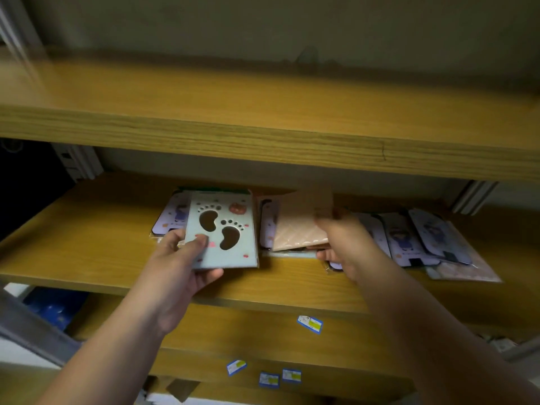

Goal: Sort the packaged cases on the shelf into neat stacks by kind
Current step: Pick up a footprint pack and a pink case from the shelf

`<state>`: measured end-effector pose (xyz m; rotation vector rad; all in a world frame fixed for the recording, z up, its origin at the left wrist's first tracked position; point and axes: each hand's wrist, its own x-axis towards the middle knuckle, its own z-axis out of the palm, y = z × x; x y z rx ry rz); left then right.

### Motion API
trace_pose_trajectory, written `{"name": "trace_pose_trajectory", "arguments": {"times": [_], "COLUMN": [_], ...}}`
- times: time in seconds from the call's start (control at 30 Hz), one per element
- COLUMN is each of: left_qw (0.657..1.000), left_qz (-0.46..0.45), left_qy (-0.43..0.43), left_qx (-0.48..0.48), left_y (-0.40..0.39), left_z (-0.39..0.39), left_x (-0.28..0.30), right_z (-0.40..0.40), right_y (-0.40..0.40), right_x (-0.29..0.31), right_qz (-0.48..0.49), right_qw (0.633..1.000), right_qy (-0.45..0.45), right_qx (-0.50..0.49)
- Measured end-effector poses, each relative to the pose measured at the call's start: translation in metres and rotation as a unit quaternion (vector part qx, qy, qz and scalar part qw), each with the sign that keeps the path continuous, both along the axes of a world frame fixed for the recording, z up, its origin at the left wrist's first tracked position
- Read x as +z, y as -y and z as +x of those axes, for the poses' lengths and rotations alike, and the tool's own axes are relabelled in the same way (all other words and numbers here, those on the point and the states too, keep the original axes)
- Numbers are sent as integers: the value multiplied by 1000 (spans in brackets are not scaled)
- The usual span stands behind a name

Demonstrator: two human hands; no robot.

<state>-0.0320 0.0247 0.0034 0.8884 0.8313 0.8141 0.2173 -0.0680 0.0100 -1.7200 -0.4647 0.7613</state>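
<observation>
Head view, single entry.

Middle shelf (87,258): wooden board on which all the packaged cases are kept; an upper shelf (263,133) hangs over it, so the goods are reached from the front edge.

Left hand (187,258): the footprint case (223,232), pale blue-grey with two foot-shaped cut-outs, is pinched at its near left corner, thumb on top and fingers curled beneath. It is held slightly lifted over a purple case (172,213) lying behind it, presumably so that it can be carried to its own kind.

Right hand (342,241): the pink case (301,223), a quilted peach-coloured pack, is gripped at its right edge and tilted up off the heap, thumb above, fingers below. The tilt is judged to free it from the cases beneath.

Right-hand heap (423,238): several purple figure-printed cases are fanned out and overlapping, with a pink pack partly under them; not yet squared.

Lower shelf (263,331): small blue-edged labels (309,324) are scattered loose.

Status: sorting is judged to be under way, with kinds mixed.
</observation>
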Motion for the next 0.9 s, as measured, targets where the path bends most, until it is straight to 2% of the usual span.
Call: {"name": "trace_pose_trajectory", "arguments": {"times": [0.1,0.27,0.43,0.7,0.9], "left_qw": [1000,999,995,992,990], "left_qz": [6,34,67,98,107], "left_qy": [10,-40,-72,-75,-63], "left_qx": [-10,-2,8,-13,-73], "left_y": [13,53,105,214,321], "left_z": [2,9,24,70,123], "left_x": [3,6,4,4,0], "right_z": [-4,-13,-17,11,63], "right_y": [21,99,179,306,424], "right_x": [0,2,-7,-18,-13], "right_qz": [57,139,103,165,184], "right_qw": [998,987,989,975,976], "right_qy": [-29,-52,-18,-83,-39], "right_qx": [-30,-67,-107,-123,-110]}}
